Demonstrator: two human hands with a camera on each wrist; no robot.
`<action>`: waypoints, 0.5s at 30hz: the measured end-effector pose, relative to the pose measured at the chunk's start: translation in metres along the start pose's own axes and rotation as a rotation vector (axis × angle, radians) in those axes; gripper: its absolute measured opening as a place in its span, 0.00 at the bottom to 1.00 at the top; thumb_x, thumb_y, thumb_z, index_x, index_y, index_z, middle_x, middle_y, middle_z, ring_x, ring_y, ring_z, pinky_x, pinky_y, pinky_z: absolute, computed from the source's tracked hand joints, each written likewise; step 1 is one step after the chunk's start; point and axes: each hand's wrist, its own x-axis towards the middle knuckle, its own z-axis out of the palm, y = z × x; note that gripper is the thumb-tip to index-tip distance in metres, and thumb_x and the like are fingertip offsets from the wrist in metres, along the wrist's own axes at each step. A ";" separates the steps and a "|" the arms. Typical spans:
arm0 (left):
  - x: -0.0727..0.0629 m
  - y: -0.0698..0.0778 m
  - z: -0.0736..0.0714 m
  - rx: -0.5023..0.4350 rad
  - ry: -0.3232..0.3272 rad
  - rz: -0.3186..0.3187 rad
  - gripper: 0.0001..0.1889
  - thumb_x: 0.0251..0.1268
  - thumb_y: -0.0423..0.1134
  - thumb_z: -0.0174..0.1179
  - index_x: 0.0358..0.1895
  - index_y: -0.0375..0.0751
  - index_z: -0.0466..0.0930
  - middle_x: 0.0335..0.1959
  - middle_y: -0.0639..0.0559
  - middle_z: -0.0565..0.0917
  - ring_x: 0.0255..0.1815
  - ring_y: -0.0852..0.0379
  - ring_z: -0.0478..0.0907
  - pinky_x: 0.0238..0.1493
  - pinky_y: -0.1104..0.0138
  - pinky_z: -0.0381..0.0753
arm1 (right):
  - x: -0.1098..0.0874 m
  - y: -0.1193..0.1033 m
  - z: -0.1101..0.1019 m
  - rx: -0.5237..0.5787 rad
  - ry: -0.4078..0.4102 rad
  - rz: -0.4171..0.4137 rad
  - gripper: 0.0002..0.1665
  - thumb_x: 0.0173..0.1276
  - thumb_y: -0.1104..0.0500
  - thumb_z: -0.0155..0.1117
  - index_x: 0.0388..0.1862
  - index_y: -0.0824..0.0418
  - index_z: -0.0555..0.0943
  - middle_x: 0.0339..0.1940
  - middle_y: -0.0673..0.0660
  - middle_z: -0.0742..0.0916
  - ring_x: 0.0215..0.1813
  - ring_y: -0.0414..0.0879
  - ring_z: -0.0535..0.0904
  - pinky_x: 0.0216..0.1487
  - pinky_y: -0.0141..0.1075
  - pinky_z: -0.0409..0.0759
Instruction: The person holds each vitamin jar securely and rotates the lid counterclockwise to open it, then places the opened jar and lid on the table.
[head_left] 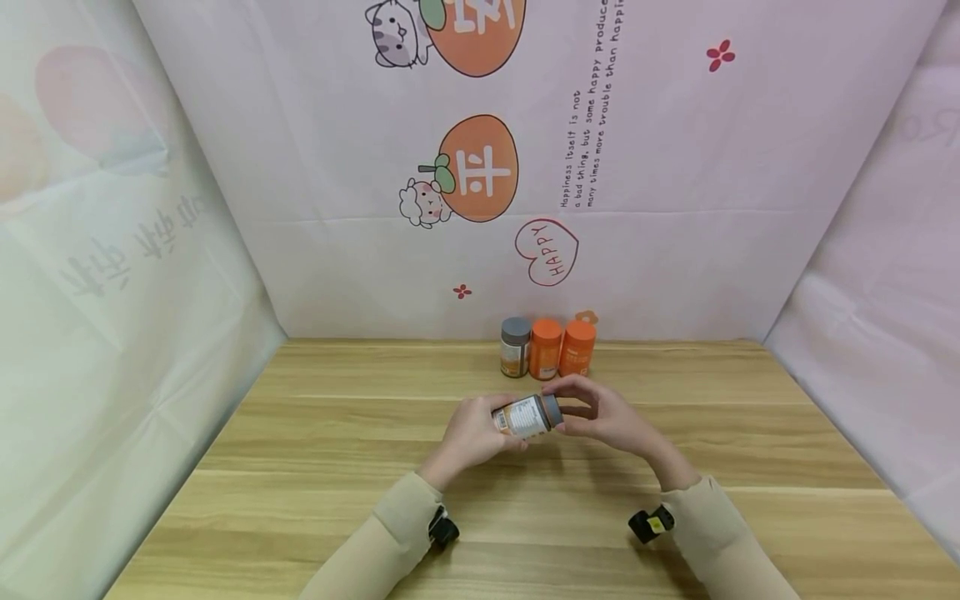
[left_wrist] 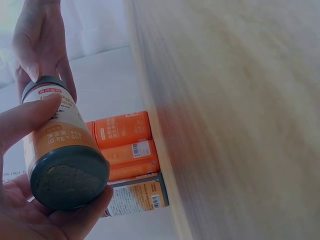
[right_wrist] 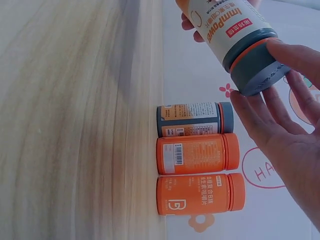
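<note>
Above the table, a supplement bottle [head_left: 523,419] with a white and orange label lies tilted between the two hands. My left hand [head_left: 470,435] grips its body, thumb on one side and fingers on the other. At the dark grey cap [right_wrist: 256,67] is my right hand [head_left: 613,423], with thumb and fingertips set around the cap's edge. The cap sits on the bottle. In the left wrist view, the bottle's dark base [left_wrist: 69,177] faces the camera.
Behind the hands, by the back wall, another grey-capped bottle [head_left: 515,350] stands upright beside two orange bottles [head_left: 546,352], in a close row. The wooden table [head_left: 315,467] meets a printed white cloth [head_left: 360,275] at the back, with cloth on both sides too.
</note>
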 end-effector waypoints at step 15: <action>0.001 0.000 0.001 -0.014 0.001 -0.017 0.33 0.35 0.44 0.76 0.55 0.52 0.80 0.41 0.53 0.85 0.34 0.60 0.76 0.35 0.67 0.75 | -0.001 0.001 0.001 -0.082 0.101 0.081 0.24 0.68 0.55 0.60 0.61 0.58 0.70 0.61 0.60 0.76 0.63 0.62 0.71 0.53 0.42 0.79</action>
